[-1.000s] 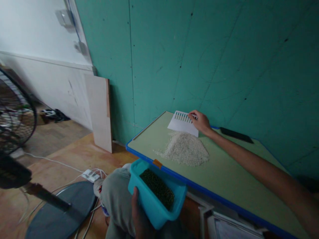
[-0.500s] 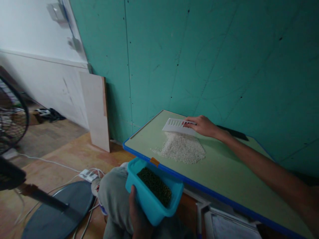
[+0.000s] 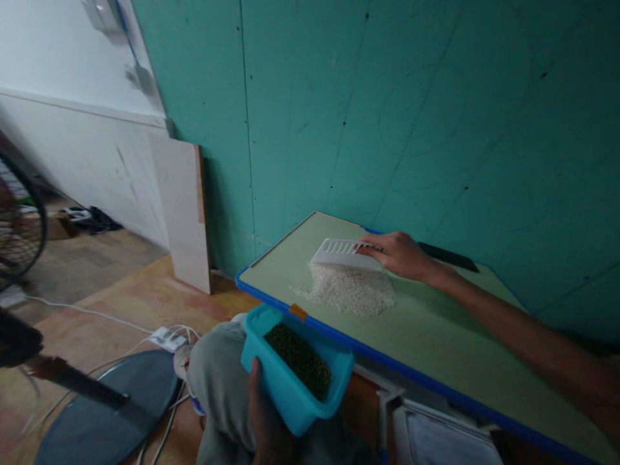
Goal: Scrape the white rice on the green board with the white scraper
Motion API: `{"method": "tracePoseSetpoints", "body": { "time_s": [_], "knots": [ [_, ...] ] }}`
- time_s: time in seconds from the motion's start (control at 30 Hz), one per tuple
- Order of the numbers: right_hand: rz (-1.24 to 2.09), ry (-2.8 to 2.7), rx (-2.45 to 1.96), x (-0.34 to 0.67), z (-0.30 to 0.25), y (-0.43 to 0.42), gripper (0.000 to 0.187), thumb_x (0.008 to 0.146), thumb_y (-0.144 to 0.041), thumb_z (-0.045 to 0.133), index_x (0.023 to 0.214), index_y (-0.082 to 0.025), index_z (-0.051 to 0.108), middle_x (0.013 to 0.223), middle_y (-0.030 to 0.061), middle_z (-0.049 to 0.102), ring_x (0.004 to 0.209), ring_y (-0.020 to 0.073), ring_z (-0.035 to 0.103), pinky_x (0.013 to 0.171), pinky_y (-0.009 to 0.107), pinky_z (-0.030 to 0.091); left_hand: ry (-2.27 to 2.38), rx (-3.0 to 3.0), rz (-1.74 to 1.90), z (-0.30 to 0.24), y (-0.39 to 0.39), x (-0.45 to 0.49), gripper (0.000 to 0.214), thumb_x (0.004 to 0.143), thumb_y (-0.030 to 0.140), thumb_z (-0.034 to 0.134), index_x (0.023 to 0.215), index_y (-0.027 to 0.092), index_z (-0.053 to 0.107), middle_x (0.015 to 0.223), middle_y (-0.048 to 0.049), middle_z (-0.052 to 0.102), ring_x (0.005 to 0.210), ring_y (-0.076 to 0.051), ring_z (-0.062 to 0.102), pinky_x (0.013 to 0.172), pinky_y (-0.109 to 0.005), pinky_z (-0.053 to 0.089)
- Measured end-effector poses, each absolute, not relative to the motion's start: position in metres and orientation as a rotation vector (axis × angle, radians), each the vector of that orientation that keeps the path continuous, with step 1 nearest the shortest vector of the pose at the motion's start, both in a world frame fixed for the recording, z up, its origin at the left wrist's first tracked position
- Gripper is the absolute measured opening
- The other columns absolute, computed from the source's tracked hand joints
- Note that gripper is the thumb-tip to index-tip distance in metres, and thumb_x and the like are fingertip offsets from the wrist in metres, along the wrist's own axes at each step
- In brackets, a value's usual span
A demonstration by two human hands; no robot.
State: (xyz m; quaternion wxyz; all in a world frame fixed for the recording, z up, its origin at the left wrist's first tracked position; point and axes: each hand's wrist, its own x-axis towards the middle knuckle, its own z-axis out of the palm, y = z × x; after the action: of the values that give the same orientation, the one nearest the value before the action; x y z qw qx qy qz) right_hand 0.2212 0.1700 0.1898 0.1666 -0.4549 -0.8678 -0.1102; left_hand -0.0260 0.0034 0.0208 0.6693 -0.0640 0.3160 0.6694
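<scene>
My right hand (image 3: 398, 254) grips a white slotted plastic scraper (image 3: 339, 255) by its right end. The scraper's long lower edge meets the far side of a heap of white rice (image 3: 356, 290) on the pale green tabletop (image 3: 436, 329). Low in front, my left hand (image 3: 264, 413) holds a turquoise plastic tub (image 3: 290, 403) from its near side, thumb up along the wall. Small green beans or similar grains (image 3: 300, 361) lie in the tub. Its far rim sits under the table's blue edge, beside an orange clip (image 3: 298, 312). The left fingers underneath are hidden.
A dark flat strip (image 3: 448, 256) lies at the table's back edge against the green wall (image 3: 314, 97). On the left stand a fan with a round base (image 3: 111, 413), a power strip (image 3: 168, 339) with cables, and a leaning white board (image 3: 179, 206).
My right hand and the scraper have come slightly down and nearer, against the heap's far side. The scraper is tilted a little differently. The tub stays in my left hand.
</scene>
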Motion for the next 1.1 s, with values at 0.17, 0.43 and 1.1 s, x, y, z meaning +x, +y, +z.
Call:
{"method": "tracePoseSetpoints", "body": {
  "time_s": [0.17,0.43,1.1],
  "knots": [
    [-0.464,-2.267,-1.527,0.249,0.193,0.198,0.032,0.097,-0.045,0.050,0.114,-0.028,0.071,0.100,0.0045,0.077,0.081,0.0215,0.070,0.063,0.027,0.039,0.638,-0.084,1.517,0.014,0.005,-0.025,0.058,0.092,0.043,0.055,0.148,0.026,0.046,0.116,-0.0101,0.075,0.106,-0.033,0.069,0.102,-0.052,0.047],
    [-0.601,-2.237,-1.783,0.286,0.178,0.191,0.035,0.099,-0.045,0.045,0.115,-0.025,0.069,0.094,0.0070,0.076,0.075,0.0213,0.068,0.060,0.027,0.036,0.694,-0.041,1.571,-0.003,0.006,-0.028,0.050,0.088,0.041,0.061,0.137,0.029,0.059,0.113,-0.0069,0.076,0.101,-0.031,0.071,0.100,-0.048,0.049],
    [-0.882,-2.176,-2.170,0.288,0.189,0.101,0.034,0.098,-0.027,0.035,0.104,-0.011,0.064,0.081,0.0151,0.072,0.064,0.0229,0.064,0.058,0.031,0.034,0.788,-0.179,1.515,0.007,0.009,-0.029,0.044,0.091,0.043,0.056,0.132,0.028,0.062,0.107,-0.0040,0.077,0.099,-0.028,0.071,0.101,-0.045,0.049]
  ]
}}
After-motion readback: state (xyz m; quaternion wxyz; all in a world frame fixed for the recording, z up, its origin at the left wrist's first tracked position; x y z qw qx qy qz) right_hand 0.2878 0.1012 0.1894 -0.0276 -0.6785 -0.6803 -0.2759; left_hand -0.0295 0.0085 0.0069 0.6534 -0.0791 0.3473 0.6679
